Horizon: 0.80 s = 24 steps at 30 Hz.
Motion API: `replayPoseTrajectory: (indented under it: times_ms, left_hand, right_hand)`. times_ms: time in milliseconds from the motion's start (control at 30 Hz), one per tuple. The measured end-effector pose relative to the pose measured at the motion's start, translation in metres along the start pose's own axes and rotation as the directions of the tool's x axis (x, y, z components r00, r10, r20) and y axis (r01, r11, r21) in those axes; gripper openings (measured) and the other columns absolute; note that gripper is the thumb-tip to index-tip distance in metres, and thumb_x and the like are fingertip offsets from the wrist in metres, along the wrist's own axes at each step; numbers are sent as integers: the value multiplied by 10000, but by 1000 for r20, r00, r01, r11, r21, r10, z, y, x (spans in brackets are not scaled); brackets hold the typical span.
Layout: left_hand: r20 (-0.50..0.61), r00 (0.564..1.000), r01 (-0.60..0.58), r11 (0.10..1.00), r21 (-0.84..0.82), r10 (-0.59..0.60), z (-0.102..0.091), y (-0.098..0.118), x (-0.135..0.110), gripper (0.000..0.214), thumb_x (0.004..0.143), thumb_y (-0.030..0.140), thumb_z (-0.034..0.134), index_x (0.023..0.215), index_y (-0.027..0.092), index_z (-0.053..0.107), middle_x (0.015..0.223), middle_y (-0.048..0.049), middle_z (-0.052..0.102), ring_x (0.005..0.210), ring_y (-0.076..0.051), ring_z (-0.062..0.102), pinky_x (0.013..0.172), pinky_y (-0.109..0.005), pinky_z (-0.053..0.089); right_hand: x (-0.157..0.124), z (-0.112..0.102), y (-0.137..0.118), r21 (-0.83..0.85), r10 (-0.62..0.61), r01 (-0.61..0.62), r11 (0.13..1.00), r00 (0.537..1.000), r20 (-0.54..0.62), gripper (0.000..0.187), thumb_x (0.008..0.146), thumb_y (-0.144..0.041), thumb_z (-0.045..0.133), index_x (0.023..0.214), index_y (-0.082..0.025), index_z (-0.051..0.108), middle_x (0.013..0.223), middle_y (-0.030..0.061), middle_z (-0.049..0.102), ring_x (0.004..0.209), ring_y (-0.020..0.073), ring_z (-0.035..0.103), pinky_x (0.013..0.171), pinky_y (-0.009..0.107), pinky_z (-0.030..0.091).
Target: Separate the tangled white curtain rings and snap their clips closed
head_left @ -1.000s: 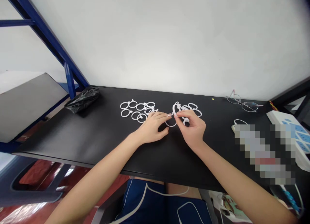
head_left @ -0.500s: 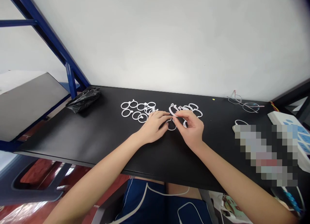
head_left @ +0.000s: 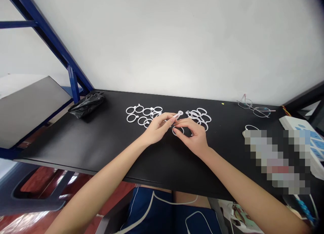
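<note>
My left hand (head_left: 157, 127) is closed, thumb against fingers, on a white curtain ring (head_left: 179, 113) that I see nearly edge-on, its small eye pointing away from me. Close beside it, my right hand (head_left: 193, 132) has its thumb and index finger apart, with the fingertips near the left fingers. Under the right thumb and fingers, another white ring (head_left: 181, 130) shows on the table, partly covered. To the left lies a group of white rings (head_left: 131, 118) with small eyes. Behind my right hand is a second group of white rings (head_left: 206, 118), some overlapping and partly hidden.
The black table (head_left: 101, 136) meets a white wall at the back. A crumpled black plastic bag (head_left: 87, 105) lies at the left. On the right are eyeglasses (head_left: 262, 111), a white power strip (head_left: 291, 122) and a blurred-out patch. A white cable (head_left: 144, 217) crosses my lap.
The upright ring between my hands has turned and is now in my left fingers. My right thumb and index finger have parted and moved left and slightly down.
</note>
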<state>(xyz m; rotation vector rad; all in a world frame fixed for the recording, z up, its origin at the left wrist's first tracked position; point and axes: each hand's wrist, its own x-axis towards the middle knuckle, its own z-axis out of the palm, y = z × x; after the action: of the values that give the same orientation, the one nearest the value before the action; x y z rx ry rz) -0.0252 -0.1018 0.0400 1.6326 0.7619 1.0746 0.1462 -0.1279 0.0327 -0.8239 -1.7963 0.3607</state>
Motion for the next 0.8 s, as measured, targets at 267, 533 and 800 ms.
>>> replayPoseTrajectory:
  times_ms: [267,533,800]
  left_hand:
    - [55,998,30,993,-115,-23,-1,-1,0,264,871,410,653,883,153,714,1240,-135,623,1147,-275,593,936,-382,484]
    - [47,997,60,984,-169,-53,-1,-7,0,229,811,340,732,858,141,629,1153,-117,637,1021,-218,628,871,-355,511]
    - [89,994,72,983,-166,-58,-1,-2,-1,227,820,319,728,839,156,571,1055,-85,648,1052,-215,628,877,-341,508]
  right_hand:
    - [-5,0,3,143,234,-215,966,964,-126,175,882,-261,651,1055,-244,632,895,26,721,822,183,712,760,341,601]
    - [-5,1,4,195,292,-269,943,951,-98,217,929,-290,588,1140,-246,608,880,22,712,821,170,697,766,334,596]
    - [0,0,3,238,419,-382,893,900,-125,138,881,-343,653,951,-229,684,854,22,716,741,164,702,715,320,610]
